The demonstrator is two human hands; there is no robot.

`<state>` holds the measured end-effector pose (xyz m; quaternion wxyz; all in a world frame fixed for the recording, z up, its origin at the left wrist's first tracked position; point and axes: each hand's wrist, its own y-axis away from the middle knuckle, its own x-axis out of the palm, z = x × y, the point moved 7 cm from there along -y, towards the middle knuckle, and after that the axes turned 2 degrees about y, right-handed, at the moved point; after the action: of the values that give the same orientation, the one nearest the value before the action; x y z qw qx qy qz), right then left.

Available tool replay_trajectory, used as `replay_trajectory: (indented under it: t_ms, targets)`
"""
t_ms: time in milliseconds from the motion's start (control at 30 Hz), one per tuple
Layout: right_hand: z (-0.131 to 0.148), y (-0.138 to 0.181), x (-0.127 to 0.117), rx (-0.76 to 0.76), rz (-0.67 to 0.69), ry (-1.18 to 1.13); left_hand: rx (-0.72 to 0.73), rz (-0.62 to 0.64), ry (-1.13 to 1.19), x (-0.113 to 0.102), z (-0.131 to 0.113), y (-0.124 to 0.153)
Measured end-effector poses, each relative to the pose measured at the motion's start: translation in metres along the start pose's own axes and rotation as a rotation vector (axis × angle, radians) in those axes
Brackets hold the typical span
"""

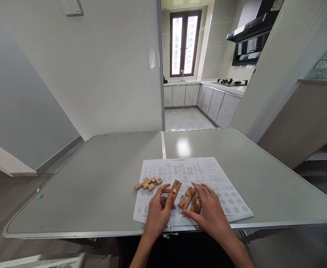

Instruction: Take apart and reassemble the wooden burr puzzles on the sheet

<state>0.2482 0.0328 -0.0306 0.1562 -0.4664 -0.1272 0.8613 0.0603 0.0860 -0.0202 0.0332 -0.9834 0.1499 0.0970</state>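
My left hand [160,208] pinches a flat wooden puzzle piece [176,187] marked "2", held tilted above the paper sheet. A notch shows along its edge. My right hand [208,206] curves around two more wooden pieces, its thumb at their near end and its fingertips at the far end. One is a notched wooden puzzle piece [186,199] with a number at its near end; the darker wooden piece [196,204] beside it is partly covered by the hand. Left of my hands, several small wooden pieces [148,183] lie in a loose cluster.
A printed sheet of diagrams [208,173] lies under the pieces on the grey folding table [96,186]. A seam [163,145] runs across the tabletop. A small green scrap [40,196] is near the left edge. Beyond are a white wall and a kitchen with a stove [230,82].
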Motion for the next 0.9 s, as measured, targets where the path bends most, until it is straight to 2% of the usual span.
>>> replay_trajectory:
  t_ms: [133,267,367,467,533,633,767,900]
  targets:
    - [0.006,-0.003,-0.001,-0.01,-0.046,-0.028,-0.001,-0.004,0.015,0.0,0.0,0.0]
    - [0.014,-0.003,-0.009,0.032,-0.043,-0.253,-0.011,-0.013,0.031,0.0,0.002,-0.001]
    - [0.017,0.0,-0.015,0.173,-0.015,-0.628,-0.012,-0.019,0.038,0.0,0.003,-0.002]
    - [0.019,0.001,-0.011,0.364,0.095,-1.09,-0.012,-0.022,0.042,0.0,0.003,-0.001]
    - [0.02,-0.002,-0.009,0.434,0.162,-1.272,-0.019,-0.016,0.039,0.0,0.002,-0.001]
    - [0.014,-0.011,-0.008,0.479,0.155,-1.323,-0.02,-0.005,0.039,0.001,0.001,0.0]
    - [0.002,-0.019,0.001,0.546,0.074,-1.22,-0.017,-0.018,0.07,0.0,0.002,-0.001]
    - [0.006,-0.022,0.007,0.548,0.025,-1.204,-0.01,-0.034,0.108,-0.001,0.004,-0.002]
